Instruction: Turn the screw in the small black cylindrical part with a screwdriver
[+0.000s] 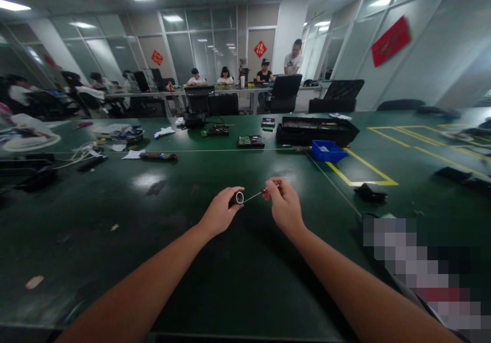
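Observation:
My left hand [223,209] is closed around a short dark cylinder [239,197] with a silver-ringed round end turned toward me. In my right hand [286,205], the fingers pinch the reddish handle of a thin screwdriver [253,196]. Its slim metal shaft slants down to the left, and the tip is close beside the cylinder. I cannot tell whether the two touch. Both hands are just above the dark green tabletop [230,281].
Farther back lie a circuit board [250,141], a long black casing [316,130] and a blue bin [329,150]. An electric screwdriver [158,156] rests to the left. A black part [370,192] sits at right. Several people work at desks behind.

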Tool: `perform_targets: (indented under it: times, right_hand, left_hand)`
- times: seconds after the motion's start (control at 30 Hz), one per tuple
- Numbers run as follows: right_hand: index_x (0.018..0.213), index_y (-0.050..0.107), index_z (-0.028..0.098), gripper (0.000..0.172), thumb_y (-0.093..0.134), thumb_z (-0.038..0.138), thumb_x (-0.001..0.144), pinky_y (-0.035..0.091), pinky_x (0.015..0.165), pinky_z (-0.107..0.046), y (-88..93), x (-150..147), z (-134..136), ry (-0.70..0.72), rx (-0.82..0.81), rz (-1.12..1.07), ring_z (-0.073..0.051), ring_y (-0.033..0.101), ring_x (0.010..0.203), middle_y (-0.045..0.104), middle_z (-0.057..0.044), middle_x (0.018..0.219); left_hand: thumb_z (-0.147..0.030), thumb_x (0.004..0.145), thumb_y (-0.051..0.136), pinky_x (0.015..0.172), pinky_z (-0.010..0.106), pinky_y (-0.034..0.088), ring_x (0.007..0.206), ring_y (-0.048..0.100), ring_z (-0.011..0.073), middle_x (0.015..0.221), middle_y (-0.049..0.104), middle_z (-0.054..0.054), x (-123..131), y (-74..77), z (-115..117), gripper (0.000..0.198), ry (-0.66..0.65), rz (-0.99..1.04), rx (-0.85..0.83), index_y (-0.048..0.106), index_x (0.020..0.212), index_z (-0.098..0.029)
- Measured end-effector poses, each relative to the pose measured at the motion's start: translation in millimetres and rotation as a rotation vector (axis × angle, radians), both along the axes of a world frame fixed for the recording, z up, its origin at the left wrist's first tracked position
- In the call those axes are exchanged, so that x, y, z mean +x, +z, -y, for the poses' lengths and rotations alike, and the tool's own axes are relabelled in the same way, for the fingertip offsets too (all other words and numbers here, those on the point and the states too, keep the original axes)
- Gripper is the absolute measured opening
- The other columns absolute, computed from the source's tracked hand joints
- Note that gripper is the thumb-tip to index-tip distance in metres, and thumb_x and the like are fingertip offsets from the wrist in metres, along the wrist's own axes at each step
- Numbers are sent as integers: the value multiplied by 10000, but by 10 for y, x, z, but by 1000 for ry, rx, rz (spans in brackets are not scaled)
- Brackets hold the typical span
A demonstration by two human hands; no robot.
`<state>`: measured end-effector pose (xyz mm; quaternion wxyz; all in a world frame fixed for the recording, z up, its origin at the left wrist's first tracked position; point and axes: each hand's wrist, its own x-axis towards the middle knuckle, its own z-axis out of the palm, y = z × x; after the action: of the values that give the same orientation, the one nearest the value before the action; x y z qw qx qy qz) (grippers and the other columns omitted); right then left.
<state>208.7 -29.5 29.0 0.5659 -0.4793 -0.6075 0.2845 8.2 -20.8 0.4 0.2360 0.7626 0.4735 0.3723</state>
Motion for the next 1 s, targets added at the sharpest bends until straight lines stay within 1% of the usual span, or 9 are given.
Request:
perform_targets:
  times: [0.1, 0.23, 0.33, 0.47, 0.53, 0.7, 0.87, 1.0]
  right_hand:
    - [958, 618, 206, 240, 518, 424, 973, 513, 717, -341, -23, 2, -12, 40, 8, -88, -183, 646, 737, 672, -34, 814]
    - [964, 615, 204, 234, 529, 421, 965, 530, 745, -356, -39, -3, -32, 47, 6, -98, -186, 658, 766, 683, -47, 845]
    - [962, 615, 203, 243, 541, 434, 957, 541, 750, -364, -48, -9, -36, 51, 3, -67, -193, 674, 772, 698, -53, 847]
    - [982, 624, 201, 262, 540, 448, 963, 542, 766, -370, -44, -8, -26, -6, 9, 28, -203, 692, 796, 719, -63, 867]
    - [984, 625, 199, 268, 532, 450, 968, 542, 773, -372, -41, -6, -26, -23, 4, 40, -205, 695, 801, 722, -67, 872]
    - [987, 621, 194, 262, 544, 442, 958, 545, 783, -373, -52, 3, -54, 28, -15, -10, -204, 697, 802, 718, -66, 873]
    - [956, 625, 187, 271, 558, 450, 939, 536, 773, -367, -68, 13, -86, 62, -29, -51, -197, 683, 771, 711, -57, 835]
    - [945, 629, 181, 281, 579, 456, 917, 540, 766, -370, -121, 20, -137, 76, -72, -138, -191, 672, 757, 702, -54, 828]
  left_hand:
    - [-139, 868, 668, 1046, 388, 450, 1148, 590, 214, 1226, 646, 50, -18, 23, 5, 374, 26, 25, -24, 628, 1230, -223]
    - [-158, 870, 675, 1057, 393, 443, 1172, 583, 218, 1235, 647, 43, -30, 44, 17, 366, -4, 31, -34, 645, 1223, -250]
    - [-178, 881, 664, 1064, 411, 439, 1188, 577, 226, 1256, 643, 50, -38, 47, 16, 380, -11, 32, -47, 641, 1251, -261]
    - [-216, 894, 658, 1084, 431, 419, 1200, 573, 232, 1269, 644, 49, -54, 53, 12, 384, 13, 41, -44, 635, 1275, -265]
    - [-224, 896, 657, 1090, 436, 413, 1204, 573, 236, 1273, 645, 48, -62, 59, 13, 388, 25, 41, -48, 635, 1280, -270]
    - [-220, 899, 650, 1091, 416, 412, 1216, 572, 230, 1284, 643, 50, -78, 43, -1, 394, 21, 52, -45, 629, 1289, -268]
    - [-202, 881, 667, 1095, 416, 406, 1185, 588, 227, 1256, 657, 54, -97, 3, -41, 394, 24, 38, -20, 639, 1271, -256]
    - [-216, 889, 664, 1107, 426, 393, 1219, 573, 232, 1298, 647, 47, -107, 4, -44, 416, 33, 27, -26, 628, 1299, -273]
